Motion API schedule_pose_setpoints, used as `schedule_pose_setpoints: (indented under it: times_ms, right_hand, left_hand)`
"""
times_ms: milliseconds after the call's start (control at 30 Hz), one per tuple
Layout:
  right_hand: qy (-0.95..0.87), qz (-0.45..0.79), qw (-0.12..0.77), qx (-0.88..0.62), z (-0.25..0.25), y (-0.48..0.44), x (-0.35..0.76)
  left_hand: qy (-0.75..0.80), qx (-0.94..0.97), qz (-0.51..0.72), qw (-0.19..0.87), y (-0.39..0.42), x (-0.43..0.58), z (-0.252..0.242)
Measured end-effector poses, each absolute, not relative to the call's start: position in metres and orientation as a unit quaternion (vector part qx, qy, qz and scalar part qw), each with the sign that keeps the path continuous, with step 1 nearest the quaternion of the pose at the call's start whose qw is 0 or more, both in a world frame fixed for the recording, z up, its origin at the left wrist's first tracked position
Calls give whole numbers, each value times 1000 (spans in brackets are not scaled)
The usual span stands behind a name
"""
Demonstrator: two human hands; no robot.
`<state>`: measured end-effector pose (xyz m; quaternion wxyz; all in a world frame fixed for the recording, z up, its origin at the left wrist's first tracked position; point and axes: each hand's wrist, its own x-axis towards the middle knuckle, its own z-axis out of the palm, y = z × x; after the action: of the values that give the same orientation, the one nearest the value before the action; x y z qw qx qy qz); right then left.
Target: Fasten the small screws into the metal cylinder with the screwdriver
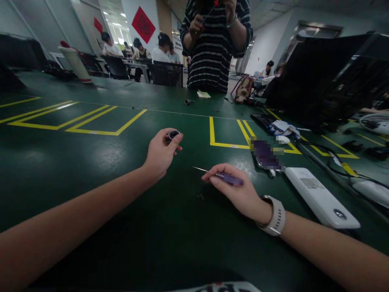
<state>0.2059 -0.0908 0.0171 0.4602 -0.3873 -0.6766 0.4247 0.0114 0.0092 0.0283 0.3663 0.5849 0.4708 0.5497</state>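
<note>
Above the green table, my left hand (161, 156) is closed around a small dark round part (173, 136) with a shiny ring-shaped rim. Its open end faces up; what lies inside is too small to make out. My right hand (235, 188), with a pale watch on the wrist, grips a screwdriver (229, 178) by its purple translucent handle. The thin metal shaft points left, toward the left hand, and its tip is apart from the round part. Several tiny rings (200, 197) lie on the table just left of my right hand.
A white power bank (322, 198), a phone (266, 154) and cables (322, 152) lie to the right. Yellow tape (231, 145) marks the green tabletop (146, 251). A small dark cylindrical part (187, 102) sits farther back. Across the table stands a person in a striped shirt (209, 52).
</note>
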Motion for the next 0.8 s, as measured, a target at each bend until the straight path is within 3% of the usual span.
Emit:
schedule_pose_setpoints:
  times_ms: [100,267,800]
  right_hand:
    - [-541,574,478,-386,14,-84,205]
    - [-496,595,494,-395,7,-79,204]
    - [-568,485,490,-449,2,-80,205]
  left_hand:
    - [485,468,554,489,-18,14,39]
    - [482,420,485,597,-50,12,51]
    - [479,452,450,603,-55,8,50]
